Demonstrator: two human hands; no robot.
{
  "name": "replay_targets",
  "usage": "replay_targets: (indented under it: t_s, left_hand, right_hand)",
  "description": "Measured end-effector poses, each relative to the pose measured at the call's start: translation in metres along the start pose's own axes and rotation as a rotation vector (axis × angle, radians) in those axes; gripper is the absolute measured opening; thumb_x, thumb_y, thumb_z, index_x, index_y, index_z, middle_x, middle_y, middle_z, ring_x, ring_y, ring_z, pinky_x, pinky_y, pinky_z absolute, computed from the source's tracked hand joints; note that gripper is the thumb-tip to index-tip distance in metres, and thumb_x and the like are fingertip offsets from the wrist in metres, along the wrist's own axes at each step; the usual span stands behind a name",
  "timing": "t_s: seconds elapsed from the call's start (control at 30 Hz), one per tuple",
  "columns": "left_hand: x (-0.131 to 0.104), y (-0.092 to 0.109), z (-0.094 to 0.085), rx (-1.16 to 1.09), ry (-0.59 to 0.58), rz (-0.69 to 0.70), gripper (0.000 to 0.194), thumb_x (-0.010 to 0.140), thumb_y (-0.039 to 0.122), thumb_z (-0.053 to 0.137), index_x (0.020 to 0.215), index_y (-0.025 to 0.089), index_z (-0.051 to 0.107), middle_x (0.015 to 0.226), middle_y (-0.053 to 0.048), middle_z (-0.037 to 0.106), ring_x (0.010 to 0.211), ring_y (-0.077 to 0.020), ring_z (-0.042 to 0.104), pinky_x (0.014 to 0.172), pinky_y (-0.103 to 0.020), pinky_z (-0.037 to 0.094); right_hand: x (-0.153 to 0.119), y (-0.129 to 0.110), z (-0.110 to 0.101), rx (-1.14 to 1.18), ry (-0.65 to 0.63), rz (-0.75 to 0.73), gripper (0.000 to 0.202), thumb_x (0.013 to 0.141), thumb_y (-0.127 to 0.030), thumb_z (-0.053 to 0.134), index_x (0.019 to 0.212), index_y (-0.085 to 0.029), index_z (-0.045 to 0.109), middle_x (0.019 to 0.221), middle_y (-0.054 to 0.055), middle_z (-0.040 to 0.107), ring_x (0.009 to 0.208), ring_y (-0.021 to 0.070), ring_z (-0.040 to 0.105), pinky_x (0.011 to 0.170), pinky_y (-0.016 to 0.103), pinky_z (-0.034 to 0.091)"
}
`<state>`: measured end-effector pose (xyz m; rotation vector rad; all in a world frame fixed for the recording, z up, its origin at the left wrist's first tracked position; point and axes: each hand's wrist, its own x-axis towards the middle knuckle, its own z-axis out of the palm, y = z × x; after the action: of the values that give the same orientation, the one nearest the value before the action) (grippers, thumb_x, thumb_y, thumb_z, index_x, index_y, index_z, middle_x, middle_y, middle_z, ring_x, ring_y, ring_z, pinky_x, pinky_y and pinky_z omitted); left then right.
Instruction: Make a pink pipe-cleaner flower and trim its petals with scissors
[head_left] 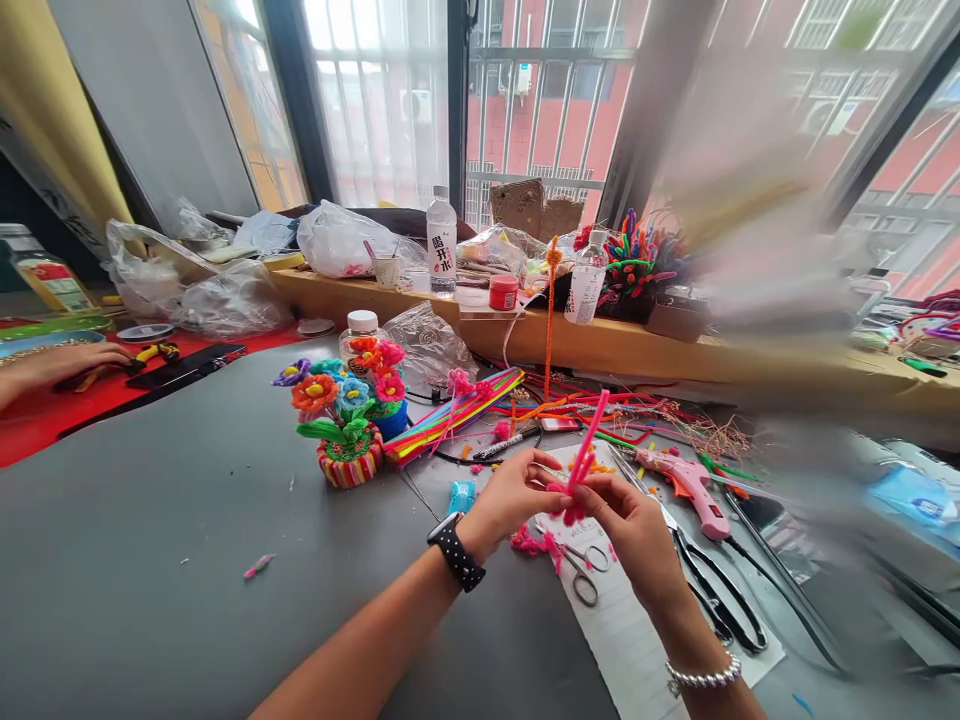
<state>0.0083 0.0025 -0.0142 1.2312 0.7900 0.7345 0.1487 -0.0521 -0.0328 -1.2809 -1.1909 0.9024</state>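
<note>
My left hand (521, 492) and my right hand (619, 520) meet above the table, both pinching a pink pipe cleaner (589, 440). Its two straight ends point up, and its lower part is bent into small loops between my fingers. Below my hands, small scissors (583, 585) lie on a white sheet of paper (600, 640). Bits of pink fuzzy trimming (529, 540) rest beside them. Larger black-handled scissors (720, 590) lie to the right of my right hand. A pink glue gun (690, 485) sits just beyond them.
Pipe-cleaner flowers in a striped pot (350, 460) stand left of my hands. A bundle of colourful pipe cleaners (457, 415) lies behind. Water bottles (441, 245) stand on the wooden ledge (420, 300). Another person's hand (67, 365) is at far left. A blurred pale shape covers the right side.
</note>
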Motion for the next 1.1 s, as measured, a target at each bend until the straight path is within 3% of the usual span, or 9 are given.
replay_targets:
  t_s: [0.2,0.4,0.57,0.7,0.87,1.1]
  left_hand:
    - [-0.001,-0.001,0.008,-0.154,-0.007,-0.101,0.034,0.057,0.036,0.071,0.075,0.01,0.059,0.074,-0.005,0.062,0.07,-0.0133,0.059,0.069,-0.025,0.043]
    - [-0.003,-0.003,0.01,-0.2,0.006,-0.101,0.03,0.055,0.035,0.073,0.065,0.009,0.061,0.062,-0.003,0.062,0.06,-0.0111,0.058,0.065,-0.024,0.045]
    - [-0.003,-0.001,0.009,-0.259,0.019,-0.142,0.027,0.054,0.029,0.074,0.066,0.009,0.061,0.064,-0.003,0.062,0.06,-0.01,0.057,0.065,-0.023,0.045]
    - [-0.002,-0.001,0.007,-0.237,0.0,-0.144,0.028,0.054,0.029,0.074,0.069,0.009,0.062,0.068,-0.005,0.063,0.062,-0.0105,0.058,0.066,-0.023,0.045]
    - [-0.001,-0.003,0.007,-0.19,0.002,-0.104,0.026,0.055,0.031,0.073,0.066,0.009,0.063,0.063,-0.004,0.062,0.06,-0.0105,0.057,0.064,-0.022,0.044]
    - [-0.002,-0.002,0.013,-0.181,0.047,-0.054,0.029,0.061,0.037,0.067,0.071,0.01,0.065,0.067,-0.004,0.061,0.062,-0.0104,0.055,0.065,-0.023,0.045]
  right_hand:
    - [0.002,0.005,0.0,0.049,0.127,-0.007,0.025,0.066,-0.038,0.064,0.078,-0.016,0.061,0.072,0.004,0.065,0.067,0.0176,0.059,0.062,0.03,0.047]
    - [0.002,0.006,0.001,0.045,0.184,0.001,0.029,0.064,-0.04,0.065,0.078,-0.015,0.063,0.075,0.005,0.066,0.069,0.0187,0.06,0.063,0.031,0.049]
    - [0.002,0.001,-0.007,0.069,0.11,0.028,0.028,0.066,-0.039,0.064,0.082,-0.016,0.064,0.076,0.005,0.066,0.068,0.0175,0.06,0.065,0.03,0.049]
    - [0.003,-0.003,-0.012,-0.043,0.063,-0.003,0.028,0.065,-0.039,0.065,0.078,-0.015,0.065,0.073,0.005,0.066,0.064,0.017,0.059,0.062,0.029,0.048]
    - [0.003,0.001,-0.009,-0.06,0.079,-0.012,0.028,0.064,-0.04,0.065,0.077,-0.016,0.065,0.072,0.006,0.066,0.065,0.0178,0.059,0.059,0.028,0.048]
    - [-0.001,0.004,0.003,-0.041,0.199,-0.062,0.029,0.068,-0.041,0.061,0.081,-0.016,0.064,0.075,0.006,0.066,0.068,0.0188,0.059,0.063,0.031,0.048]
